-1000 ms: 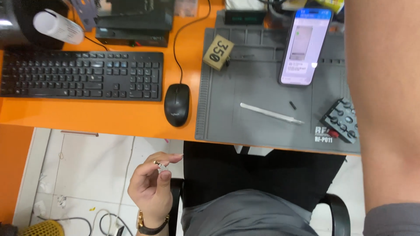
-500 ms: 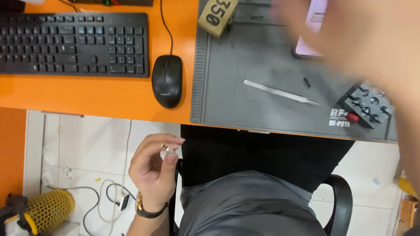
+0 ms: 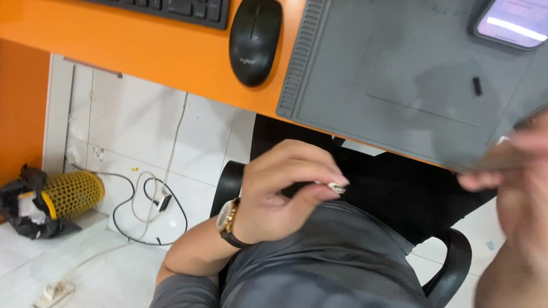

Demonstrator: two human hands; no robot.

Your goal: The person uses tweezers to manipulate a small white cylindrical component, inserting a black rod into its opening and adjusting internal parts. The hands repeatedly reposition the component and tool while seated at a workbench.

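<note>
Below the desk edge, over the lap, the left hand (image 3: 285, 191) held a small silver part (image 3: 335, 186) pinched between thumb and fingertips, as it had half a second before; the view had swung lower and closer, so the hand sat larger and nearer frame centre. The keyboard (image 3: 171, 7) had slid almost out of the top edge, only its bottom key row left. The black mouse (image 3: 254, 39) stayed on the orange desk (image 3: 142, 48), just left of the grey mat (image 3: 388, 74). The thin metal tool seen earlier on the mat was no longer visible there. The phone (image 3: 511, 23) was cut off at the top right corner.

Hard to read: the right hand (image 3: 514, 188) was motion-blurred at the right edge; it appeared to carry a thin, smeared object, but whether the fingers were closed on it could not be told. A small black piece (image 3: 477, 86) lay on the mat, too small to identify.

The silver part was tiny, shiny, pale metal, its shape not resolvable; it sat above the grey trousers, well apart from the mat. A wristwatch (image 3: 228, 219) was on the left wrist.
</note>
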